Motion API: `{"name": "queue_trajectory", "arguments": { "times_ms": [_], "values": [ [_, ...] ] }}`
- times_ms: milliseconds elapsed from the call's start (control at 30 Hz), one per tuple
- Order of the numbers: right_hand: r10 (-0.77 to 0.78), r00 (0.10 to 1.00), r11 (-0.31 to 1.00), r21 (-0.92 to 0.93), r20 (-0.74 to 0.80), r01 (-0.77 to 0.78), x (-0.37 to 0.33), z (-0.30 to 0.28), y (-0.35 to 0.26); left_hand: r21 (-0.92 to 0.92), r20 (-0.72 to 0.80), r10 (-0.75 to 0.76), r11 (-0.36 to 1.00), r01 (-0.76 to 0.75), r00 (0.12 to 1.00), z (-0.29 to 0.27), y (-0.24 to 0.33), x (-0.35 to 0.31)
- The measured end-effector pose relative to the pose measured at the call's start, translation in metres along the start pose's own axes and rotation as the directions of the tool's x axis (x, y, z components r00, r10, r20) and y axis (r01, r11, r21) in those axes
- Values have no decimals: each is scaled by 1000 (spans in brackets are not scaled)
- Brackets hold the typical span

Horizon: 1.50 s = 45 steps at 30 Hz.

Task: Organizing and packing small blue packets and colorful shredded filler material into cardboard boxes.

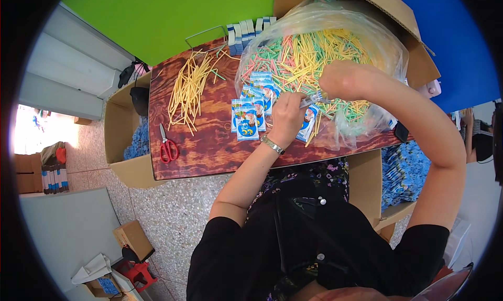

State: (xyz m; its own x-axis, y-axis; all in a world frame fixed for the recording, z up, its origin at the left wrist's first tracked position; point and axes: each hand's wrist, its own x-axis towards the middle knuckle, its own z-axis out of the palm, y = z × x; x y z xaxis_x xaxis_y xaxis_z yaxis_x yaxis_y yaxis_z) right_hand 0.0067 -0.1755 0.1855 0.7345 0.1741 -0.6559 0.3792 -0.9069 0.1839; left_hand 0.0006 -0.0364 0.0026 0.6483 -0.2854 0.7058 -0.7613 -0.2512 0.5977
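My left hand (286,115), with a metal-banded watch on the wrist, is closed on a small blue-and-white packet (315,97). My right hand (338,82) bends down just beside that packet, over the near edge of the coloured sticks; its fingers are hidden behind the hand. Several flat blue-and-white printed packets (247,128) lie overlapping to the left of my left hand. Another packet (308,124) lies under and right of it. Thin yellow, pink and green straw-like sticks (296,60) fill a clear plastic bag (385,54) spread open on the table.
A loose pile of yellow sticks (188,91) and red-handled scissors (167,146) lie on the wood-patterned table (209,154). Small blue-and-white boxes (241,36) stand at the back. Cardboard boxes holding blue packets stand left (118,128) and right (367,188) of me.
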Motion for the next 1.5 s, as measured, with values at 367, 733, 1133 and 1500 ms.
{"name": "queue_trajectory", "arguments": {
  "times_ms": [367, 733, 1133, 1500],
  "values": [
    [-191, 961, 982, -34, -201, 188, -10, -10, 19, -426, 220, -329, 815, 394, 918, 18, -6, 7],
    [-74, 670, 927, 198, -738, 320, -4, 24, 62, -674, 383, -338, 535, 510, 860, 46, -4, 57],
    [305, 554, 610, 605, -775, 512, 36, 67, 31, -30, 147, -258, 964, 265, 955, -29, -32, 20],
    [345, 800, 780, 624, -492, 47, 103, 187, -10, 240, 216, -638, 769, 593, 739, -122, -98, -94]
  ]
}}
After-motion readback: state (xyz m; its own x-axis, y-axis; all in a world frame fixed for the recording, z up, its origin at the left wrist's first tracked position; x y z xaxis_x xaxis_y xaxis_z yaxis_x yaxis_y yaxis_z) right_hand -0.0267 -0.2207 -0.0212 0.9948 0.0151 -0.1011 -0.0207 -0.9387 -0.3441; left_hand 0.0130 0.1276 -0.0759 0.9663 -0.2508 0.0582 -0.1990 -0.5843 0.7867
